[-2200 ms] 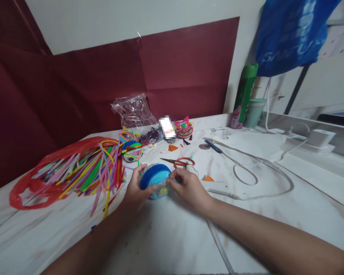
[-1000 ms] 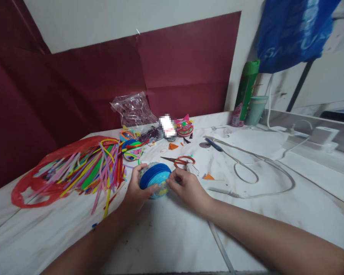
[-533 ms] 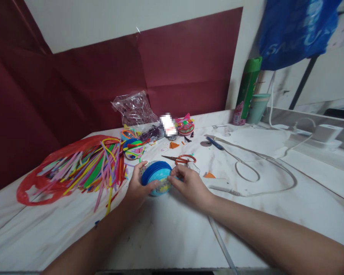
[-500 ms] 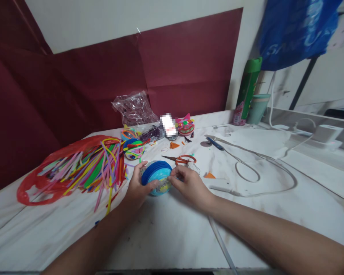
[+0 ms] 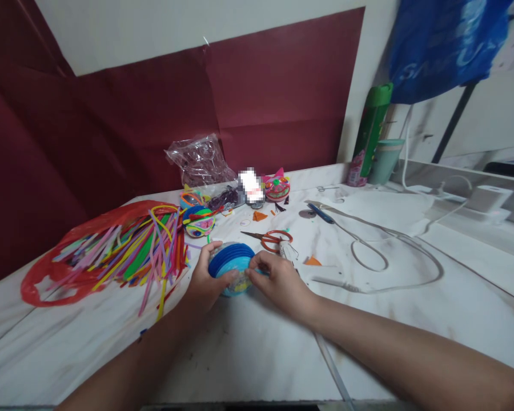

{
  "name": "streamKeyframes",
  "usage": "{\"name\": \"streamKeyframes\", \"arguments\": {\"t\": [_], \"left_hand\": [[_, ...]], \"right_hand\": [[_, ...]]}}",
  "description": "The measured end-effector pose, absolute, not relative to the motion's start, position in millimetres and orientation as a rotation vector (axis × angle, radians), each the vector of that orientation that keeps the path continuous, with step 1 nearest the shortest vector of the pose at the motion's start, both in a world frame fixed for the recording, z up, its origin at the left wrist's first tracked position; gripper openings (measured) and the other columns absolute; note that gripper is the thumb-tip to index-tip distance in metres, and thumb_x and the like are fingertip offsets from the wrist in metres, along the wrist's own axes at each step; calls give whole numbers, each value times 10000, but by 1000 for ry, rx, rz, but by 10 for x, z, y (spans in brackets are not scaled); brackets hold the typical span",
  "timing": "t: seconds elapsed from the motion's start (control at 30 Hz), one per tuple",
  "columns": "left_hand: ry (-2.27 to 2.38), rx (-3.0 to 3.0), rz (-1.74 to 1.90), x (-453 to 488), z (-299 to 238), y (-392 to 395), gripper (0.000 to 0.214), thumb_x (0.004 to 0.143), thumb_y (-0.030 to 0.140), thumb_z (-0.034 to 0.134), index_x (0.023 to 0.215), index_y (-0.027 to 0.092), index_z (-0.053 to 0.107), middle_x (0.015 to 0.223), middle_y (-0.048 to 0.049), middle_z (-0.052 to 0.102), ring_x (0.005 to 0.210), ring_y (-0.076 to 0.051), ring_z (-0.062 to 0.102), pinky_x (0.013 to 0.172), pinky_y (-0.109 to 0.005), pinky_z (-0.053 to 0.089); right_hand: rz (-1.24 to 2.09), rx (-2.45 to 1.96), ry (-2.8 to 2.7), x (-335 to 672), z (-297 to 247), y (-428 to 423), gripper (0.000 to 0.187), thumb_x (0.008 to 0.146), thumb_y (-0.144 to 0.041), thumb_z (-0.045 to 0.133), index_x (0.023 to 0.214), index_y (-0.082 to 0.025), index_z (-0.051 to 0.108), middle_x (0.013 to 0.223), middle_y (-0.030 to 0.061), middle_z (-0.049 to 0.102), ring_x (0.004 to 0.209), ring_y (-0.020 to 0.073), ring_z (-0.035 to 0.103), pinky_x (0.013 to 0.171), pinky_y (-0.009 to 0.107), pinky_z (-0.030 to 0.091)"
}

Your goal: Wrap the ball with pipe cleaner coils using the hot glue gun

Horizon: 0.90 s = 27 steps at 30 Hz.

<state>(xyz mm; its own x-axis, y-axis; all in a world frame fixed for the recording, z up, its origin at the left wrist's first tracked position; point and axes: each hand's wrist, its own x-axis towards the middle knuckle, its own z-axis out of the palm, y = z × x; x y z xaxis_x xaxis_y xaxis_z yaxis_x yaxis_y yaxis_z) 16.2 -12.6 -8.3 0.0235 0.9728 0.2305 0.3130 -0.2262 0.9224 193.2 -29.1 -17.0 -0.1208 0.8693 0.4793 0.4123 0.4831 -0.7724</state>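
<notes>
A ball [image 5: 232, 267] wound with rows of dark blue and light blue pipe cleaner is in front of me, a patch of its clear, yellowish surface showing. My left hand [image 5: 205, 282] grips it from the left, thumb across the front. At the ball's right side my right hand [image 5: 280, 282] is closed in a pinch on a light blue pipe cleaner [image 5: 263, 272], mostly hidden by the fingers. Just beyond the right hand lie scissors [image 5: 276, 240] with orange handles. A white glue gun [image 5: 325, 274] rests on its side to the right of that hand.
Many coloured pipe cleaners [image 5: 132, 251] spread over a red plastic bag [image 5: 47, 285] at left. Decorated balls [image 5: 199, 221], clear wrap [image 5: 201, 160] and a blurred-out phone [image 5: 252, 185] stand behind. Cables [image 5: 394, 279], a blue-handled tool [image 5: 321, 213] and a green can [image 5: 370, 134] are at right.
The ball and both hands have shifted slightly left in view. My right fingers have moved further over the ball's front, uncovering more of the glue gun.
</notes>
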Motion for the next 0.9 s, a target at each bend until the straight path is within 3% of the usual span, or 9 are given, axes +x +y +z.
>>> {"name": "streamKeyframes", "arguments": {"t": [0.33,0.57,0.9], "left_hand": [[1312,1446,1322,196,28,-191,688,557,353,728,1186,211,489,1133,-72,565,1010,-277,580,826,-374,495],[1258,1500,1333,167,-46,-162,699,583,361,734,1213,213,470,1157,-71,536,1054,-285,551,860,-382,469],[1245,1514,1221,166,-65,-119,833,548,383,779,1274,218,407,1254,-118,501,1094,-306,556,835,-383,497]], "right_hand": [[475,-984,-1788,1946,-199,-305,88,837,-160,555,769,-185,606,755,37,655,724,174,619,666,268,457],[563,-1079,-1727,1920,-192,-279,160,846,-188,570,686,-197,558,666,4,619,626,149,571,589,244,423],[422,-1112,-1820,1949,-191,-285,188,808,-146,590,650,-207,509,636,-17,569,591,135,524,562,233,385]]}}
